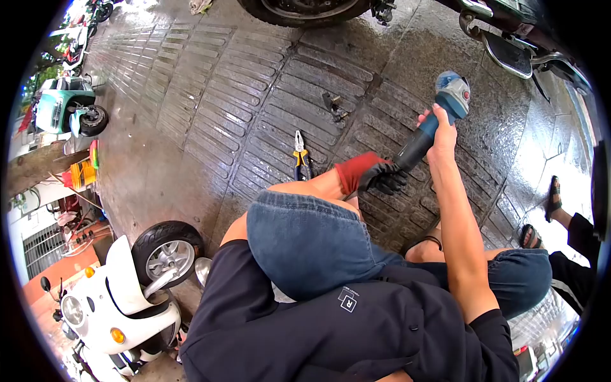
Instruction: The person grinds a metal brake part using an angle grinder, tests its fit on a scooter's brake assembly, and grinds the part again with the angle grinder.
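Wet, grooved paving (254, 95) lies below an angle grinder (428, 129), which the bare right hand (443, 140) holds.
The grip of the right hand is closed around the blue body of the grinder, right of the middle, and the tool's head points to the far side. The left hand (380, 175), in a red and dark glove, is at the rear end of the grinder; I cannot tell how tightly its grip is closed. Pliers (299, 151) with yellow-and-black handles lie at left of this hand. A white scooter (114, 305) stands at near left.
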`<act>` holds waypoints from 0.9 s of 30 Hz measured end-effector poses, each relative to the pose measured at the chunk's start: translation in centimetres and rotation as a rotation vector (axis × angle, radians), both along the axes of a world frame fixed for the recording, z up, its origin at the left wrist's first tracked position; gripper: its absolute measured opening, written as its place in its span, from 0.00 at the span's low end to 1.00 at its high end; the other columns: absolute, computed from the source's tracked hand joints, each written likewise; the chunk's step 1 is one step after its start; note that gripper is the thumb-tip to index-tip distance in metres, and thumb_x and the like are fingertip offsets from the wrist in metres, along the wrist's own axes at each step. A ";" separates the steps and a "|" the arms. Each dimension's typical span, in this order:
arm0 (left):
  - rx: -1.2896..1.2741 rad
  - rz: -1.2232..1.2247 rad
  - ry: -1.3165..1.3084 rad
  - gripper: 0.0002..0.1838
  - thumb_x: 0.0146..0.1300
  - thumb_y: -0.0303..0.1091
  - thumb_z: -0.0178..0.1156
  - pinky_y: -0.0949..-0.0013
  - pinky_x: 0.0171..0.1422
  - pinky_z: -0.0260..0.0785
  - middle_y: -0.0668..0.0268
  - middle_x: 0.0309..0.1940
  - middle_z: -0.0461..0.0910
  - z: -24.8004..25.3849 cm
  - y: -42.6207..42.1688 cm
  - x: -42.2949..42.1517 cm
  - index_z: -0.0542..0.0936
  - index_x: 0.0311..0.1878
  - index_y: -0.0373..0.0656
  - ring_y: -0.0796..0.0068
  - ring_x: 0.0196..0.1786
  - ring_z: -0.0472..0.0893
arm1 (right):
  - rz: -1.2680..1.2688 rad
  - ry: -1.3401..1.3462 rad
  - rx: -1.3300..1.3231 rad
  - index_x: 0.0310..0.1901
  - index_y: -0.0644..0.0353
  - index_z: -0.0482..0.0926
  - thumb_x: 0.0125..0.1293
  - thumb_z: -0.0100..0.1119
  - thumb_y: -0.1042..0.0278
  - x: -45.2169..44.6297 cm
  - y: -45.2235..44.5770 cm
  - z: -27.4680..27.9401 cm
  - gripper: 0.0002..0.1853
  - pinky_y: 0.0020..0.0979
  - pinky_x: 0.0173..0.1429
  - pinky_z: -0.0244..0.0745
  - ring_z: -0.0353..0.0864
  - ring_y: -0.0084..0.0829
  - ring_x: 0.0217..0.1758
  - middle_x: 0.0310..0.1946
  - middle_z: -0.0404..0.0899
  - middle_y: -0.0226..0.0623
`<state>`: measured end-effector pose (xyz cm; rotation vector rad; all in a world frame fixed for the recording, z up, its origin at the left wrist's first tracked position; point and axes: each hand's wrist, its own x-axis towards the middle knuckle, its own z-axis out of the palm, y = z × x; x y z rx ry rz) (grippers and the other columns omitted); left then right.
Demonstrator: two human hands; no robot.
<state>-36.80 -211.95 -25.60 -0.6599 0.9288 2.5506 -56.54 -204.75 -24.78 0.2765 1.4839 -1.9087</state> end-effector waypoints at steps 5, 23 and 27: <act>0.069 0.002 -0.047 0.17 0.68 0.39 0.56 0.70 0.42 0.78 0.62 0.41 0.84 -1.8 1.5 -0.2 0.80 0.50 0.35 0.74 0.37 0.84 | 0.052 0.048 0.032 0.42 0.61 0.73 0.59 0.65 0.64 0.1 0.7 -0.9 0.15 0.31 0.34 0.76 0.80 0.29 0.30 0.31 0.78 0.35; -2.082 -0.433 -0.028 0.36 0.52 0.39 0.66 0.56 0.60 0.70 0.51 0.61 0.70 -5.8 -18.1 2.8 0.67 0.66 0.46 0.48 0.58 0.75 | 0.203 0.070 0.162 0.42 0.62 0.73 0.57 0.66 0.62 1.4 1.3 -2.2 0.17 0.29 0.34 0.75 0.79 0.26 0.28 0.29 0.77 0.33; -1.956 -0.259 -0.141 0.32 0.50 0.38 0.68 0.55 0.58 0.71 0.51 0.50 0.78 -9.6 -18.7 4.9 0.73 0.60 0.43 0.49 0.54 0.77 | 0.311 0.111 0.169 0.43 0.61 0.73 0.57 0.66 0.61 2.4 1.7 -1.8 0.17 0.28 0.35 0.75 0.79 0.26 0.29 0.30 0.77 0.32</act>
